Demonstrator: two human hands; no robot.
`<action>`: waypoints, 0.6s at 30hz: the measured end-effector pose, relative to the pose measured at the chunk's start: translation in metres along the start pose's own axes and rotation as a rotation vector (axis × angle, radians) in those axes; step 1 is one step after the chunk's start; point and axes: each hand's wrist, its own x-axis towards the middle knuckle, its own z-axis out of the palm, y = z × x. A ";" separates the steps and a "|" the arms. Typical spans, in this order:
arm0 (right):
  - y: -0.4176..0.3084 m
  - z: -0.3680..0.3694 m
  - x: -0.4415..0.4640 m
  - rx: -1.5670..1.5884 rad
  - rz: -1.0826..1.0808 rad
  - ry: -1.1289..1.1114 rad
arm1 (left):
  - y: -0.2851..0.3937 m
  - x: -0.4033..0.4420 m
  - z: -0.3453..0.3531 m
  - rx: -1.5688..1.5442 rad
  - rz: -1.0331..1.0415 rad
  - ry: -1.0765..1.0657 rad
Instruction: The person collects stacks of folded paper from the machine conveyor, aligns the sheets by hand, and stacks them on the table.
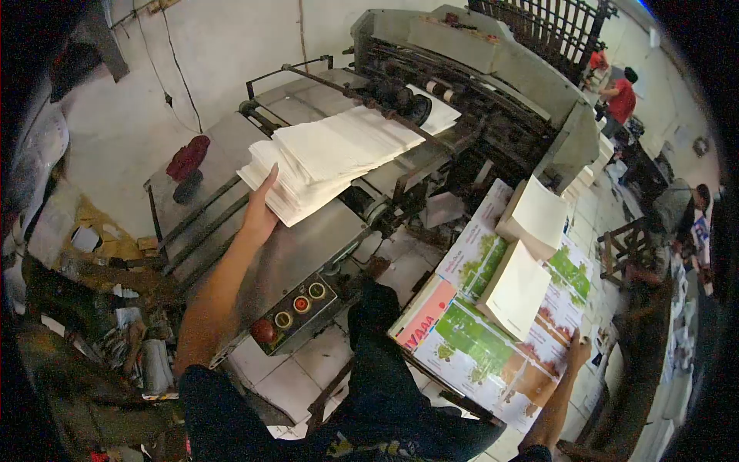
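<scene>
On the machine's metal feed table (pixel 308 240) lies a fanned stack of blank cream sheets (pixel 346 150), its far end under the rollers. My left hand (pixel 262 212) rests against the near corner of that stack, thumb on top, other fingers partly hidden. To the right, two thick blocks of cream paper (pixel 517 289) sit on a board covered with colourful printed sheets (pixel 469 335). Beside the right edge of this board is my right hand (pixel 577 350); its fingers are too small and unclear to read.
A control box (pixel 296 312) with round buttons is fixed at the feed table's near side. A dark red cloth (pixel 187 158) lies on the table's left part. Another person in a red top (pixel 620 100) stands far off at the upper right.
</scene>
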 end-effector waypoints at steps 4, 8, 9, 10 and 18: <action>-0.140 -0.004 0.045 0.043 -0.281 0.225 | -0.004 0.012 0.019 0.233 0.060 0.232; -0.415 -0.011 0.026 0.516 -0.458 -0.259 | -0.018 0.033 0.054 0.198 0.136 0.021; -0.470 -0.002 0.013 0.513 -0.543 -0.320 | -0.022 0.046 0.056 0.145 0.062 0.015; -0.521 0.000 -0.001 0.617 -0.710 -0.441 | -0.027 0.056 0.058 0.142 0.065 0.010; -0.732 0.137 -0.057 0.343 -0.957 -0.942 | -0.023 0.060 0.079 0.030 0.004 -0.034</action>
